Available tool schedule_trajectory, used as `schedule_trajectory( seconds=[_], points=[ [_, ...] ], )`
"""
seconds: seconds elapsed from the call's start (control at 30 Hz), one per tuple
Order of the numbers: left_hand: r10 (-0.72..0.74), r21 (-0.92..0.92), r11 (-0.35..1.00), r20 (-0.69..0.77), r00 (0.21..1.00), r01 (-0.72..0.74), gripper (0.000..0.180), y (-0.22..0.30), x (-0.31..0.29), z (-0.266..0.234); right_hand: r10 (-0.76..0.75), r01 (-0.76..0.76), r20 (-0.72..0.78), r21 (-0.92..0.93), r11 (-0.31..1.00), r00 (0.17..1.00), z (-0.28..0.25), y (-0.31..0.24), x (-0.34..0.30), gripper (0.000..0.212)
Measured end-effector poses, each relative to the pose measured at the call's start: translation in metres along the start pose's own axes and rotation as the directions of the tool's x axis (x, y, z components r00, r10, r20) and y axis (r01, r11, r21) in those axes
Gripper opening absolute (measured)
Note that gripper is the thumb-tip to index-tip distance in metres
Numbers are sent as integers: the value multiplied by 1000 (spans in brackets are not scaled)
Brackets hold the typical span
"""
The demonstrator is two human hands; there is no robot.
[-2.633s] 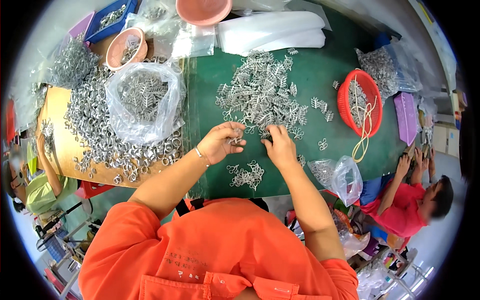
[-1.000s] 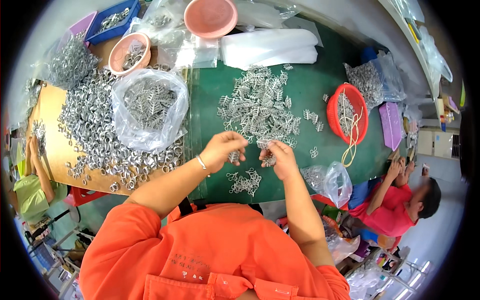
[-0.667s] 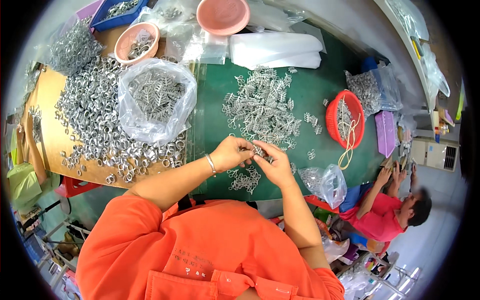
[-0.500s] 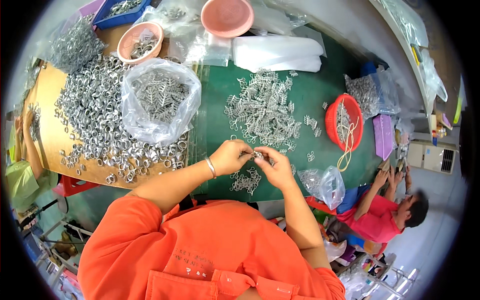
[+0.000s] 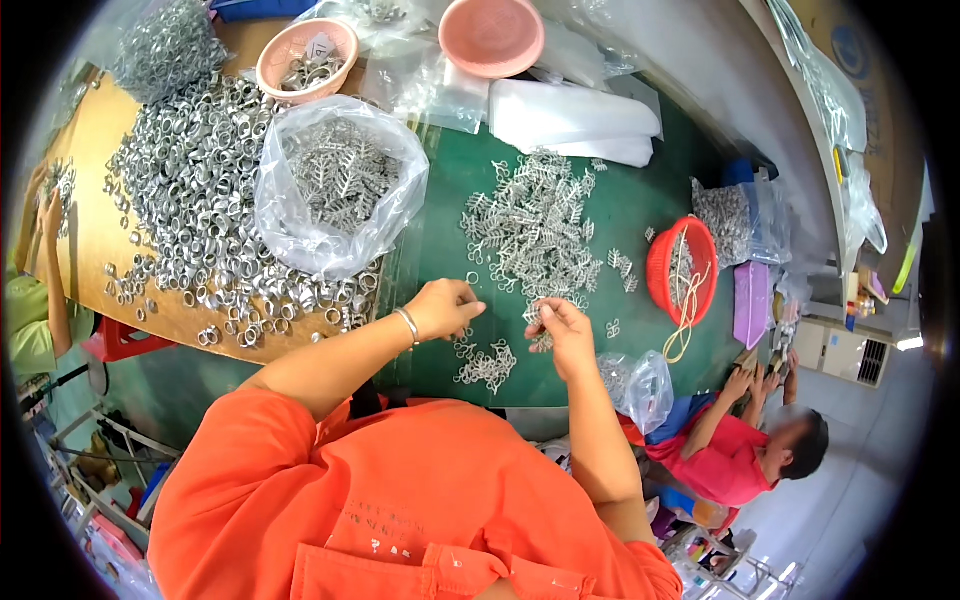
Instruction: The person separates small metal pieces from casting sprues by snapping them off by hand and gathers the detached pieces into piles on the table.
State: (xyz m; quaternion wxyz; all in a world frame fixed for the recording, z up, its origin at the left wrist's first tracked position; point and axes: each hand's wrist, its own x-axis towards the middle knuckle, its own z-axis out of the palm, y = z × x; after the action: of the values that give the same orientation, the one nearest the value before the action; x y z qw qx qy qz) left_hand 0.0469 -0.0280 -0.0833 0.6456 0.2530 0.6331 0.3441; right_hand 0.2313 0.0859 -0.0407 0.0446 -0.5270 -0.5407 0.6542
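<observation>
1. A green table (image 5: 620, 215) runs across the room, with a brown board (image 5: 95, 230) laid over its left part; the near edge sits just under the worker's forearms.
2. On the board lies a broad spread of loose metal rings (image 5: 190, 190), running right up to the board's near edge.
3. A clear plastic bag (image 5: 335, 190), mouth open, sits where board meets green top and is full of small metal springs.
4. A heap of loose springs (image 5: 535, 225) covers the middle of the green top; a smaller pile of finished pieces (image 5: 485, 365) lies near the front edge, between the two hands.
5. A red basket (image 5: 682, 270) at right holds a few springs and pale cord. Two pink bowls sit at the far side: the left bowl (image 5: 305, 55) holds rings, the right bowl (image 5: 490, 35) looks upturned.
6. The left hand (image 5: 440, 308) pinches a single ring at its fingertips, other fingers curled.
7. The right hand (image 5: 562, 325) is curled around a small spring, held just above the table.
8. Half a second earlier the hands touched; now they are apart.
9. Bare green surface stays open right of the heap.
</observation>
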Motion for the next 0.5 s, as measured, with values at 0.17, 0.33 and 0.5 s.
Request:
schedule_trajectory(
  seconds=[0.17, 0.33, 0.5],
  points=[
    [-53, -658, 649, 462, 885, 382, 64, -3, -5, 14, -419, 427, 79, -199, 882, 904, 38, -8, -11, 12],
    [0, -939, 214, 277, 961, 271, 35, -13, -7, 19, -718, 763, 313, -448, 465, 621, 70, -31, -34, 30],
    [374, -762, 509, -223, 900, -400, 17, 37, -57, -64, -735, 620, -66, -491, 613, 675, 21, -14, -20, 15]
  ],
)
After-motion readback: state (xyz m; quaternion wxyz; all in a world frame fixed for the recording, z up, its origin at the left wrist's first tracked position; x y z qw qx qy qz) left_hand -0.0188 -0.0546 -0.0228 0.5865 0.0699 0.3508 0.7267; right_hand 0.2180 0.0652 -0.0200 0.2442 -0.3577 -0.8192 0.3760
